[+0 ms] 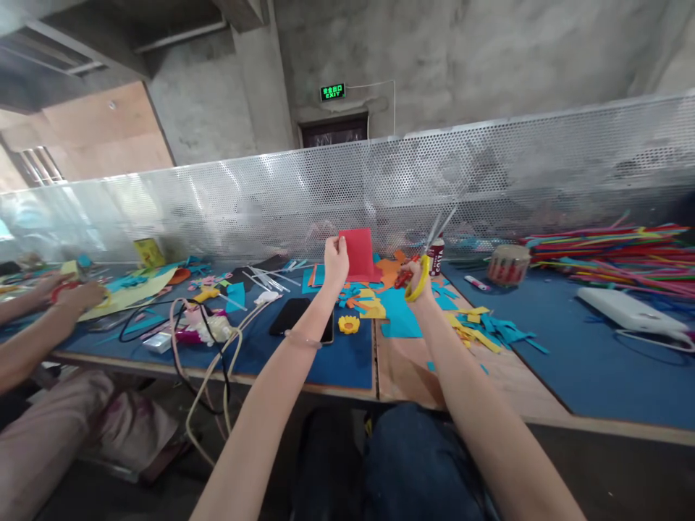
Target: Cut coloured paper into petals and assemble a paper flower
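Raised over the table, my left hand [337, 260] pinches a sheet of red paper [359, 253] by its left edge. To its right, my right hand [419, 278] is closed around a pair of scissors [415, 289] with a yellow handle, the blades pointing up and apart from the red paper. Something red shows by the fingers of this hand, but its kind is unclear. Below the hands lie a blue sheet of paper [399, 312], a yellow paper flower [348, 324] and orange paper [389, 273]. A dark phone [290, 318] is partly covered by my left forearm.
Pipe cleaners [608, 250] are heaped at the right, beside a white power bank [633, 310] and a round container [509, 264]. Cables [211, 369] hang over the front edge. A co-worker's hands [76, 293] are at the left. A perforated metal screen [260, 195] stands behind.
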A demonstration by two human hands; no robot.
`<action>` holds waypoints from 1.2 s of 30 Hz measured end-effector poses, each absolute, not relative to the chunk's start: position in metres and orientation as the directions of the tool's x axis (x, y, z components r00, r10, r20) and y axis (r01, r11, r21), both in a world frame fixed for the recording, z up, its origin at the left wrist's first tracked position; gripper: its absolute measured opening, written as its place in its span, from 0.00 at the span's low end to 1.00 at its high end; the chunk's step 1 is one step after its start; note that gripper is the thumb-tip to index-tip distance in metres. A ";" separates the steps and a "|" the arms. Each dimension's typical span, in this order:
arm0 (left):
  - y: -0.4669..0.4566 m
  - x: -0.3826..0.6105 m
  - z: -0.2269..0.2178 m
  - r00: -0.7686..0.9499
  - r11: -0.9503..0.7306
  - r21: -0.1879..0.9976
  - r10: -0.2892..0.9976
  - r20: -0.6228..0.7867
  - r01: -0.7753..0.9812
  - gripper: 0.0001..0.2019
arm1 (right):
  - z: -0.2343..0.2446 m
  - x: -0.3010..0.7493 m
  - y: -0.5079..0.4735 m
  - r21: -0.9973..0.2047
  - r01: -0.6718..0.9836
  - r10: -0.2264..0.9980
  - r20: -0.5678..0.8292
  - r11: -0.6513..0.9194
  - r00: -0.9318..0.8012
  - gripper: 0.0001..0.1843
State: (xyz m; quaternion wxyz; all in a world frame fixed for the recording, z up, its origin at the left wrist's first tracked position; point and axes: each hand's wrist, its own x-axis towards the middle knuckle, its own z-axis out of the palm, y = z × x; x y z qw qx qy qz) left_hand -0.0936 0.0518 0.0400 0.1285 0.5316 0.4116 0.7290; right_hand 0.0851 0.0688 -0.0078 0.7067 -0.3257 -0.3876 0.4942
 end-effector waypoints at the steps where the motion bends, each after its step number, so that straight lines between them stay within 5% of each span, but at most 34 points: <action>1: 0.060 -0.093 0.036 -0.437 -0.610 0.733 0.595 0.674 0.301 0.12 | -0.008 0.086 0.067 -0.862 -0.431 0.961 0.208 0.269 0.184 0.13; 6: 0.079 -0.100 0.015 -0.524 -0.617 0.720 0.519 0.676 0.317 0.07 | -0.009 0.077 0.049 -0.950 -0.250 0.980 0.198 0.188 -0.016 0.12; 16: 0.071 -0.134 0.017 -0.572 -0.568 0.798 0.729 0.376 -0.201 0.21 | -0.015 0.053 0.028 -0.972 -0.032 0.938 0.234 0.234 -0.254 0.07; 21: 0.056 -0.131 0.020 -0.568 -0.670 0.733 0.650 0.505 -0.115 0.31 | -0.021 0.045 0.027 -0.931 0.172 0.946 0.314 0.323 -0.081 0.15; 28: 0.049 -0.132 0.027 -0.592 -0.679 0.732 0.568 0.571 0.054 0.20 | -0.028 0.035 0.022 -0.841 0.352 0.902 0.431 0.411 -0.023 0.20; 36: 0.045 -0.142 0.032 -0.616 -0.658 0.753 0.596 0.515 -0.009 0.25 | -0.035 0.043 0.024 -0.494 0.775 0.646 0.749 0.395 0.148 0.28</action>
